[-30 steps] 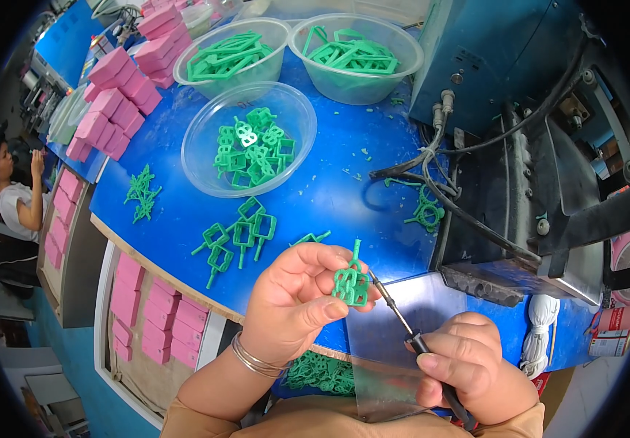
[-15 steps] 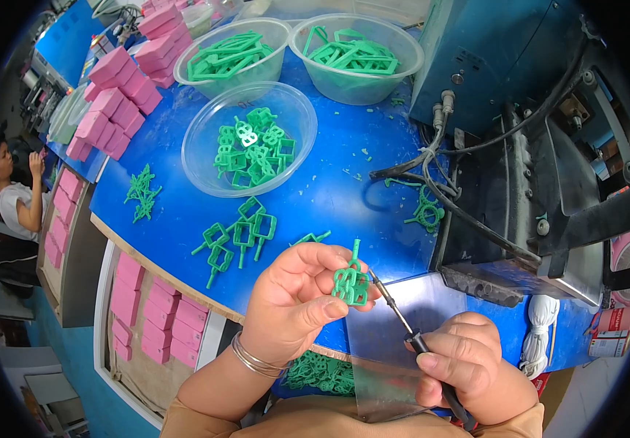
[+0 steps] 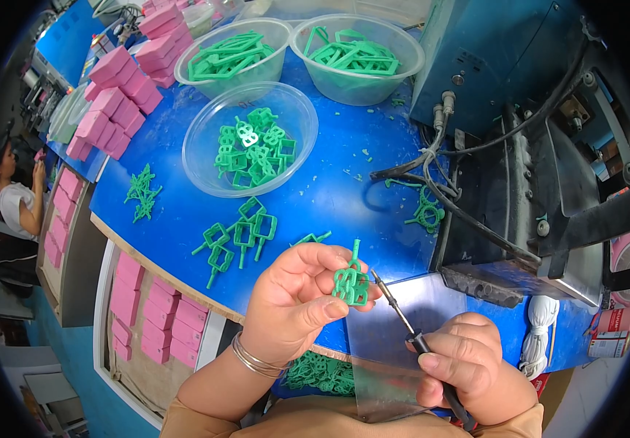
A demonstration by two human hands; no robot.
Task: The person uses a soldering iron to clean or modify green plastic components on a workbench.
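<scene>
My left hand pinches a green lattice piece with an upright stem between thumb and fingertips, a silver bangle on that wrist. My right hand grips a thin iron-like tool with a black handle and metal shaft, its tip just right of the green piece. Beyond my hands lie loose green square-loop pieces on the blue tabletop. A clear shallow bowl holds more small green pieces. Below the hands, a transparent sheet overlaps the table edge, with a pile of green pieces beneath.
Two tubs of green pieces stand at the back. Stacks of pink blocks are at left, more in trays below. A dark machine with cables and a white cord bundle are at right. A co-worker is far left.
The tool's tip has shifted a little right, away from the green piece. The co-worker's hands have moved slightly; my left hand looks unchanged.
</scene>
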